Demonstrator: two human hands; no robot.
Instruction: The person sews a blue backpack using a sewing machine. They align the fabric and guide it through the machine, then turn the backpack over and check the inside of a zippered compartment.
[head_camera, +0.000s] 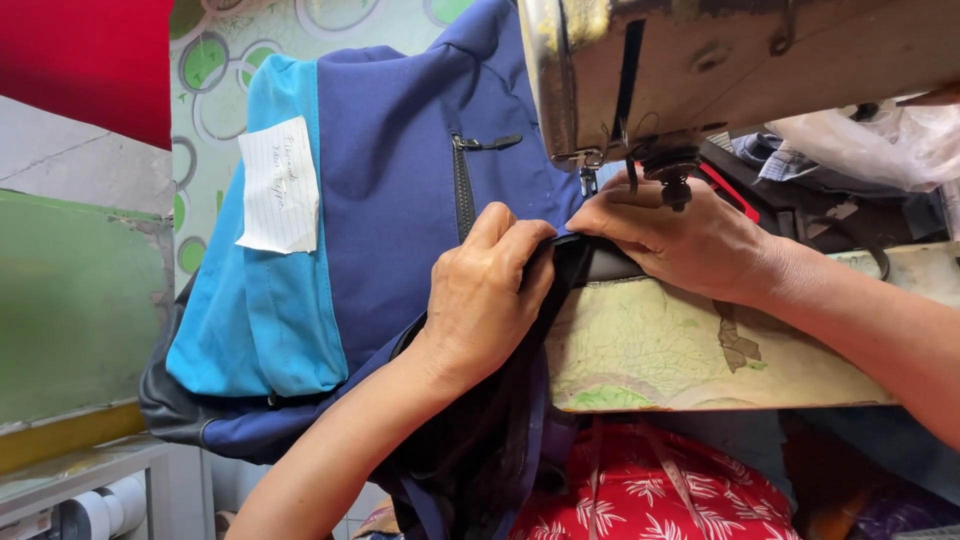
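Seen from the head camera, a navy and light-blue fabric backpack (380, 200) hung off the left edge of a worn sewing table with cracked, pale green covering (680, 350), its upper part pushed in under the head of an old, cream-coloured metal sewing machine (740, 60). The left hand (485, 290) was curled over a dark folded edge of the backpack, fingers bent and gripping the cloth just at the table's corner. The right hand (670, 235) lay flat with its fingers pressed down on the same dark edge, right beside the machine's presser foot (588, 175); whether it pinched the cloth or only held it down could not be told. The two hands were close together, nearly touching. A black zip with its pull (487, 143) ran down the navy panel above the left hand. A white paper note with handwriting (280, 185) was stuck on the light-blue panel, well apart from both hands. Red cloth with a white leaf print (650, 490) showed below the table.
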